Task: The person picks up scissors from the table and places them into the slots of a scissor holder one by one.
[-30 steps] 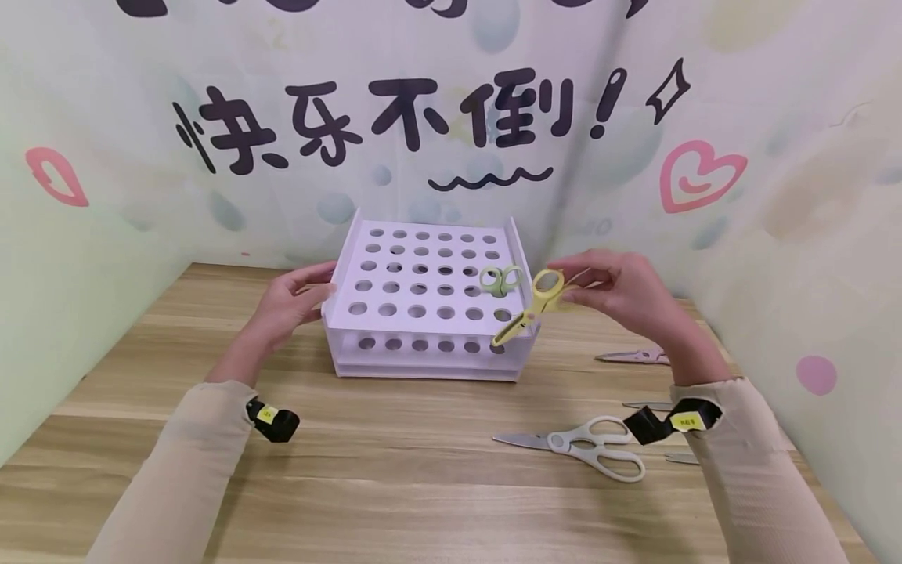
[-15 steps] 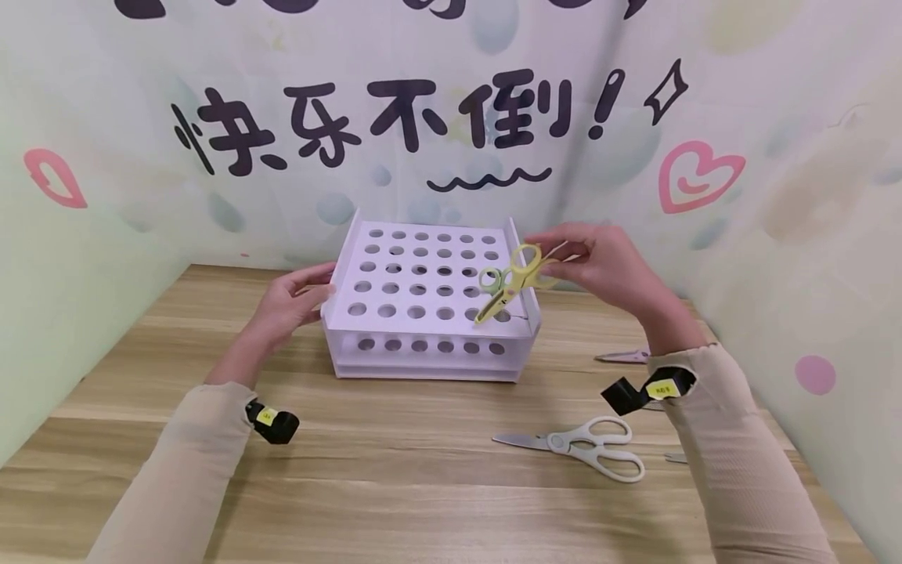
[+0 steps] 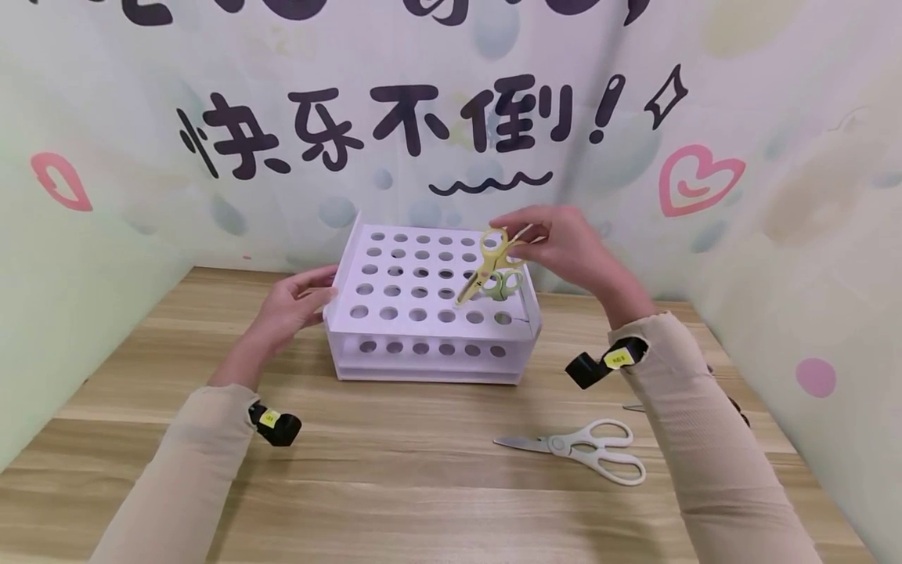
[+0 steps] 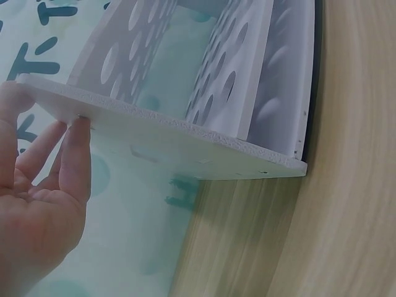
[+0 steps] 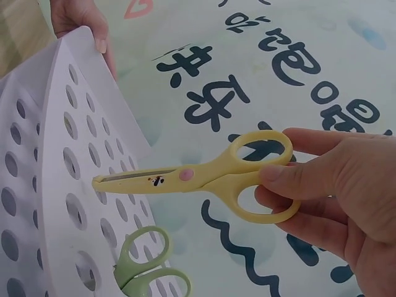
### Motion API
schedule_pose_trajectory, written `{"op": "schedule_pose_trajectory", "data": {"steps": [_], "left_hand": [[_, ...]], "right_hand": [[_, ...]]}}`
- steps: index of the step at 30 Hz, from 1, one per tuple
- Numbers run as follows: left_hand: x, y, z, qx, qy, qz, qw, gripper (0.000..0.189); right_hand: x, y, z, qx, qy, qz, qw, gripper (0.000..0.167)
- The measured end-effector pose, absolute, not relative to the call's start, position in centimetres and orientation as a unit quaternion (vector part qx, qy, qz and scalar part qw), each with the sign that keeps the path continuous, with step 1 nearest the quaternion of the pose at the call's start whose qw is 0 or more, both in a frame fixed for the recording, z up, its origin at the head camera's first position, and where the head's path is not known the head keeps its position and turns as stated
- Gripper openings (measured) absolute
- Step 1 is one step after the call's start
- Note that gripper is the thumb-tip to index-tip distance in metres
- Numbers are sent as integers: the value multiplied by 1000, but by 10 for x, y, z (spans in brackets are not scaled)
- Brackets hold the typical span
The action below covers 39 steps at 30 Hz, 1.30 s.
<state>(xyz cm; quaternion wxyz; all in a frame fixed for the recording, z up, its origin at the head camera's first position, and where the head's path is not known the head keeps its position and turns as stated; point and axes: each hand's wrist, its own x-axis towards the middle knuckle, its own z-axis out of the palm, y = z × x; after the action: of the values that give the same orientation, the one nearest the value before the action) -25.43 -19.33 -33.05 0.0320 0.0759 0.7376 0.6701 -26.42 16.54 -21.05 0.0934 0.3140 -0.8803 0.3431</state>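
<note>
My right hand (image 3: 564, 243) pinches one handle loop of a pair of yellow scissors (image 5: 187, 175), held over the right half of a white rack (image 3: 405, 302) with rows of round holes. Their blades are together, and the tip points down-left. Right beside them, green scissors (image 3: 502, 287) stand in a hole near the rack's right side, loops up and blades hidden. At the rack's left side, my left hand (image 3: 287, 305) rests its fairly straight fingers on the outer face of the side panel (image 4: 142, 133), with a fingertip at the panel's edge.
White-handled scissors (image 3: 560, 446) lie on the wooden table (image 3: 395, 470) in front of the rack. A metal blade tip (image 3: 633, 407) shows beside my right sleeve, which hides more there. A printed cloth backdrop (image 3: 282, 211) rises behind the rack.
My right hand has carried the yellow scissors left and farther back, from the rack's front right corner to above its holes. My left hand keeps its place.
</note>
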Motion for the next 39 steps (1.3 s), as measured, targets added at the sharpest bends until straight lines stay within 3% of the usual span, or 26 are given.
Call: {"op": "schedule_pose_trajectory", "data": {"steps": [17,39], "left_hand": [[-253,-191,-335,72,733,675,31,52],[-255,-192,-334,73,739,669,21,51]], "right_hand": [[-295,141,-215,283,-908,304,40,39],[-317,107,-225,331,-911,243,-36,36]]}}
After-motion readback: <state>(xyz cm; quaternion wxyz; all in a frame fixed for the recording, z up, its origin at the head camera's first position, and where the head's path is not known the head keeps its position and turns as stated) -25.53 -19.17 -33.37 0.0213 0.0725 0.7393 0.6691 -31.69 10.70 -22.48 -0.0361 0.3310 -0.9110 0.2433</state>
